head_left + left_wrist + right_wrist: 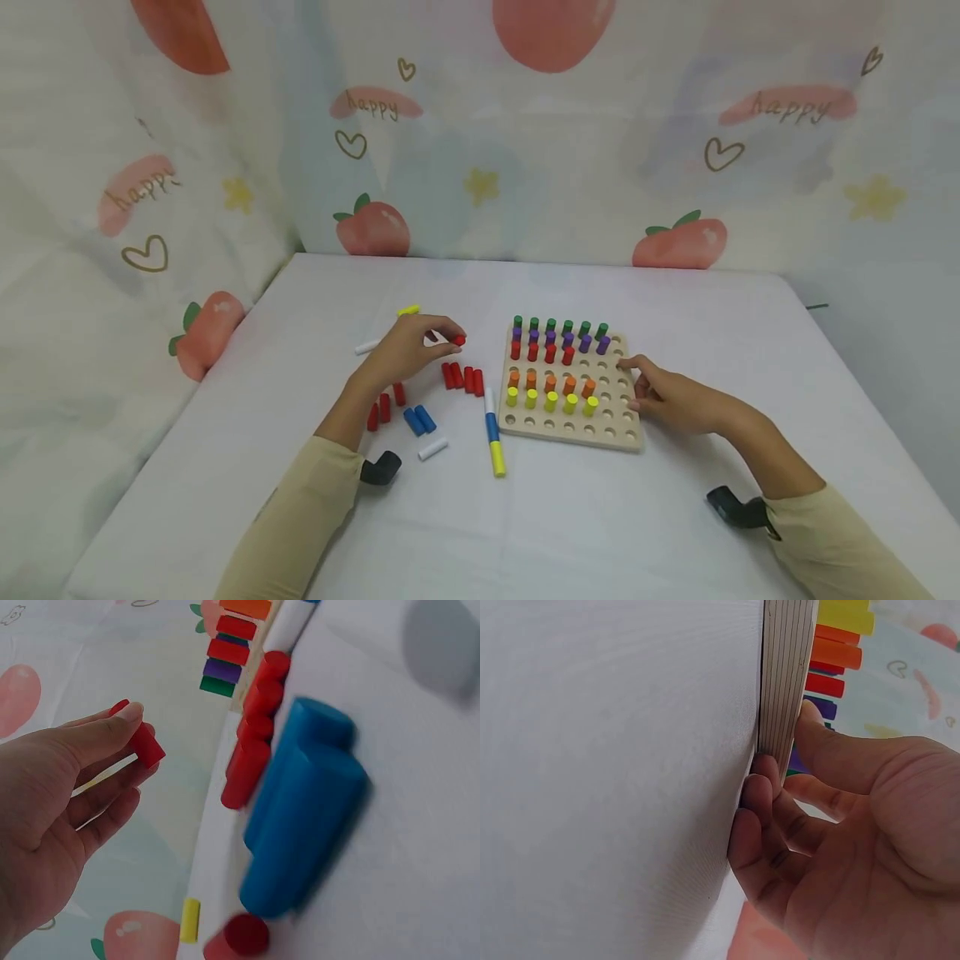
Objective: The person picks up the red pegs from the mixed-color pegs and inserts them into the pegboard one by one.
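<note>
taking the wooden pegboard (579, 435) as the clock's centre, with twelve at the far side, beige sleeves (300, 508) are reaching in from eight and four o'clock. at eight, a line of white, blue and yellow pegs (492, 430) is lying end to end beside the board, and a lone white peg (432, 449) is lying farther out. two blue pegs (425, 418) and three red pegs (385, 407) are resting towards nine. the right hand (678, 400) is gripping the board's edge at three, its thumb on top and its fingertips tucked against the side. on the board, five yellow, five orange, four red, six purple and six green pegs are standing in rows. four red pegs (468, 380) are lying near its nine o'clock side. just beyond them, the left hand (401, 346) is pinching a single red peg (459, 340) above the white table (600, 517). a yellow peg (408, 310) is lying at ten; behind everything, printed cloth (525, 150) is hanging.
</note>
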The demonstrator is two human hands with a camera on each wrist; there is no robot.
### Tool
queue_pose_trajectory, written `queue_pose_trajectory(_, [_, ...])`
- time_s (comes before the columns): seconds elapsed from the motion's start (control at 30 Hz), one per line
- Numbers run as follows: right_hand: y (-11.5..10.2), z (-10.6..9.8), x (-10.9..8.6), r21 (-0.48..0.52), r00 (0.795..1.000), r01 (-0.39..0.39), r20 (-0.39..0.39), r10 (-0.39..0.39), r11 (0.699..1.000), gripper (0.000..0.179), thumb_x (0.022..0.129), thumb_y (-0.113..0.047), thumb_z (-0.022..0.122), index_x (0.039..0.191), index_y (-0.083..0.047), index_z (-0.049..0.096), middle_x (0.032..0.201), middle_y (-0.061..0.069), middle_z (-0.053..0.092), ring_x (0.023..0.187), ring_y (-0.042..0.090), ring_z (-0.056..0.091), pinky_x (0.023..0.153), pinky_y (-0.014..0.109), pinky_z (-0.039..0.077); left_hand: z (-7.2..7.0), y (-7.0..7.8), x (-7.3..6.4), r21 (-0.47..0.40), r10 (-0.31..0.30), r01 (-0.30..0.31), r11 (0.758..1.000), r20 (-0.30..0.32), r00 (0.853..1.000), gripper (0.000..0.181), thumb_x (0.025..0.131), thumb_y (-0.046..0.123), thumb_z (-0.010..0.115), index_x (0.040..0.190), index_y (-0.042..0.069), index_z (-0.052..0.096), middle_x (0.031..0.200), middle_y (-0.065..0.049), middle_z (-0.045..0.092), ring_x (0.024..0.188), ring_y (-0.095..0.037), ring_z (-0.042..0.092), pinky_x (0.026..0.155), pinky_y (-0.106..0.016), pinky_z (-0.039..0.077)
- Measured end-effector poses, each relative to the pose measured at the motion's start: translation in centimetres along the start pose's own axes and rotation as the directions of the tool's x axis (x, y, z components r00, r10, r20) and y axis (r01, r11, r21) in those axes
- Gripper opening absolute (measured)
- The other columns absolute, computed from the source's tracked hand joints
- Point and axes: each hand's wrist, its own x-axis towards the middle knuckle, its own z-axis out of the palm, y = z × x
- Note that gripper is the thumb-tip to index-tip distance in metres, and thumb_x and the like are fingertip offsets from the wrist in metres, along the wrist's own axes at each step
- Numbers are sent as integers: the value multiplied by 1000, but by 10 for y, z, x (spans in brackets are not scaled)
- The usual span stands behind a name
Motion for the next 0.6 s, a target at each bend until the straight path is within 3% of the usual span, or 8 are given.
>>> queue_pose_trajectory(0.23, [-1,2,-2,5,1000,-15,4,15,1000,57,105,-18,63,149,0,32,98,4,52,85,18,50,71,30,44,2,17,13,-56,65,-66,996,-4,998,23,95,14,78,118,10,75,107,3,74,102,-14,66,93,-44,55])
queue_pose_trajectory(0.43, [1,0,-1,-16,1000,3,-1,-3,1000,56,105,-17,63,148,1,31,98,4,53,84,17,50,71,30,45,13,27,22,-66,67,-64,996,39,997,24,96,15,77,120,12,75,109,3,73,102,-14,65,94,-41,55])
queue_pose_trajectory(0.6, [1,-1,1,-14,1000,-2,2,2,1000,56,105,-17,62,149,0,31,98,4,54,84,18,51,72,31,46,14,34,27,-70,63,-61,996,21,998,26,95,13,77,121,11,75,110,3,73,103,-15,65,92,-36,56])
